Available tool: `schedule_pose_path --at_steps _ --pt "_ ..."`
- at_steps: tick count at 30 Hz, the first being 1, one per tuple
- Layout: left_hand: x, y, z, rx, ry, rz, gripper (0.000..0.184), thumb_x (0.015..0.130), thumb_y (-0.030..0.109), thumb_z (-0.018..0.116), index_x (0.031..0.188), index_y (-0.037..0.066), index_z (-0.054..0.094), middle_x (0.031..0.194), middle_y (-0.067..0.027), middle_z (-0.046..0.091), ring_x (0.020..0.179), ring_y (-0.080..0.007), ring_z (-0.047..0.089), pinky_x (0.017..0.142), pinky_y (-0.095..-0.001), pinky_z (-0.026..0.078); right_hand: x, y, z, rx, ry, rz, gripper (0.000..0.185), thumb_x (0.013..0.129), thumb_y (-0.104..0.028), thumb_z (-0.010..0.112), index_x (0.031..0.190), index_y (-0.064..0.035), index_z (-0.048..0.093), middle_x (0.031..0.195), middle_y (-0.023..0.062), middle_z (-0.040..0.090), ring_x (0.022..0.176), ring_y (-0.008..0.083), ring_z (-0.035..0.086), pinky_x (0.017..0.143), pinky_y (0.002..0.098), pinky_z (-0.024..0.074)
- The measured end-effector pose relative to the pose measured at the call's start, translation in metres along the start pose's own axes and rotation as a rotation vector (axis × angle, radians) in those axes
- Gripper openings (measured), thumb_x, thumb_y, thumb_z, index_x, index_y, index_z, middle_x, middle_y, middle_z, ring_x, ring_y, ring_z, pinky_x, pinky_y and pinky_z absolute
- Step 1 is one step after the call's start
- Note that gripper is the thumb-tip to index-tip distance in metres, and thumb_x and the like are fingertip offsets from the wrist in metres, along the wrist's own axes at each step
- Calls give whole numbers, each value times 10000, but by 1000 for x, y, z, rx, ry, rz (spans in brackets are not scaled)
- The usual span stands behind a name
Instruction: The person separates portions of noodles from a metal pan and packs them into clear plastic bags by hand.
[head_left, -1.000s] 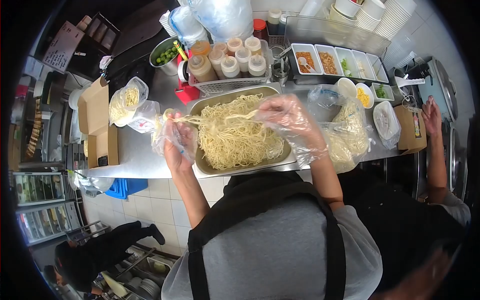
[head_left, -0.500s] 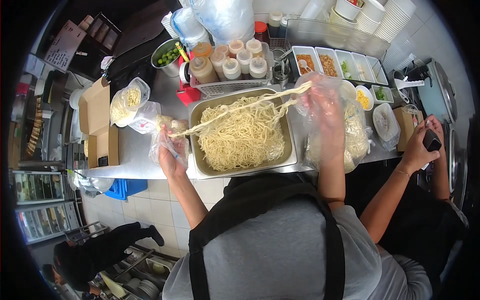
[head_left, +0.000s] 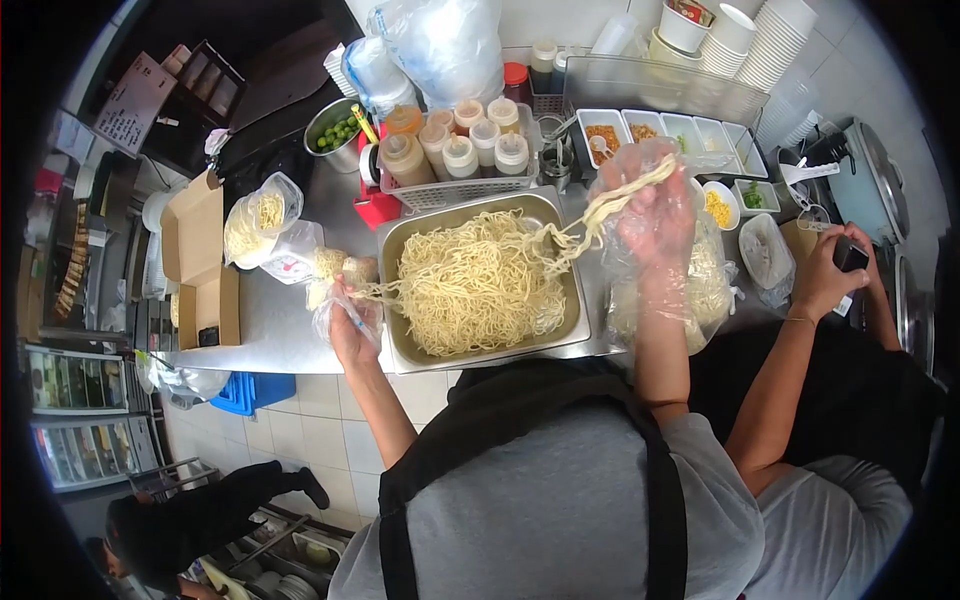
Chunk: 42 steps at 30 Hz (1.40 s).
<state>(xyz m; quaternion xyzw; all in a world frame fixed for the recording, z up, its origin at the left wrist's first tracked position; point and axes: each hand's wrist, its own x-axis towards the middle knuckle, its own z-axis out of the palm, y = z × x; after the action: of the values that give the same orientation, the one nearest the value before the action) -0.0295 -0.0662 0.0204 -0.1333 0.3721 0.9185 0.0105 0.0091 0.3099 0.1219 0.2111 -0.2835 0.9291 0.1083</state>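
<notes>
A steel tray [head_left: 583, 325] heaped with pale yellow noodles [head_left: 470, 300] sits on the counter in front of me. My right hand [head_left: 655, 225], in a clear plastic glove, is closed on a bundle of noodle strands that runs down to the tray's right side. At the tray's left edge my left hand [head_left: 350, 325], also in clear plastic, is closed on the ends of some strands that reach into the heap. Beneath my right forearm lies a clear bag of noodles [head_left: 705, 290]. Small noodle portions [head_left: 345, 266] sit just beyond my left hand.
Behind the tray stands a basket of squeeze bottles [head_left: 460, 185]. Topping containers [head_left: 715, 140] line the back right. A kitchen scale [head_left: 290, 265] and an open cardboard box [head_left: 210, 315] are at left. A co-worker's hands [head_left: 825, 275] hold a dark object close at right.
The noodles stretched between my hands have sagged onto the heap. My right hand has shifted slightly right, with its strands now hanging toward the tray. My left hand has barely moved.
</notes>
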Motion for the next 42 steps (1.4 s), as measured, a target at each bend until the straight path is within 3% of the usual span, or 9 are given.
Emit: schedule_pose_path --at_steps 8,14,17,20,27,30,34,37,42 --pt "-15 -17 34 247 -305 -10 384 885 166 613 1235 46 509 1005 -33 580 855 -120 565 734 -241 465 5 15 77 -385 276 162 232 878 -140 606 1076 -24 566 877 82 624 742 136 598 625 243 482" --pt "-45 -27 98 606 -528 131 334 823 90 679 1135 32 575 1029 -20 604 863 -101 568 745 -249 468 30 68 76 -907 -392 286 175 861 -127 608 976 4 626 869 62 639 826 106 589 747 271 486" --pt "-39 -31 105 658 -355 110 344 811 70 690 1132 31 573 1022 -41 614 903 -111 564 774 -262 462 36 75 76 -993 -425 387 219 870 -174 608 984 9 644 896 60 650 831 93 569 761 268 468" --pt "-33 -25 98 599 -267 113 313 812 101 703 1095 25 592 967 -29 622 849 -103 565 729 -257 455 34 70 65 -1170 -138 365 259 874 -219 610 1010 -2 649 900 62 651 850 90 567 781 271 463" --pt "-32 5 90 380 -101 193 317 844 41 645 1135 24 521 1017 -58 608 882 -129 582 766 -269 475 -6 83 3 -1313 -588 729 279 818 -284 677 864 -11 650 769 35 583 715 140 542 675 289 445" --pt "-27 15 75 372 -100 275 309 852 45 634 1137 25 517 1044 -68 602 907 -137 584 776 -277 484 -19 73 -7 -1120 -287 586 267 803 -267 693 797 -9 622 698 28 528 674 135 514 633 296 431" --pt "-23 27 41 253 -74 210 358 873 105 616 1210 36 516 1093 -81 607 959 -160 593 793 -306 505 -22 46 -37 -1192 -291 505 172 794 -176 684 810 -13 630 775 31 592 732 107 534 667 270 441" --pt "-24 27 34 550 -144 223 363 875 132 616 1203 12 519 1093 -105 610 950 -180 604 800 -329 505 -17 25 -18 -1098 -18 701 138 784 -132 669 852 -14 645 862 31 624 795 105 557 722 268 459" --pt "-15 -5 32 1584 -569 466 183 823 105 637 997 50 650 895 -80 662 814 -198 626 700 -321 484 0 24 7 -1144 -226 475 315 778 -167 693 1049 -20 633 961 75 639 891 132 597 795 270 470"
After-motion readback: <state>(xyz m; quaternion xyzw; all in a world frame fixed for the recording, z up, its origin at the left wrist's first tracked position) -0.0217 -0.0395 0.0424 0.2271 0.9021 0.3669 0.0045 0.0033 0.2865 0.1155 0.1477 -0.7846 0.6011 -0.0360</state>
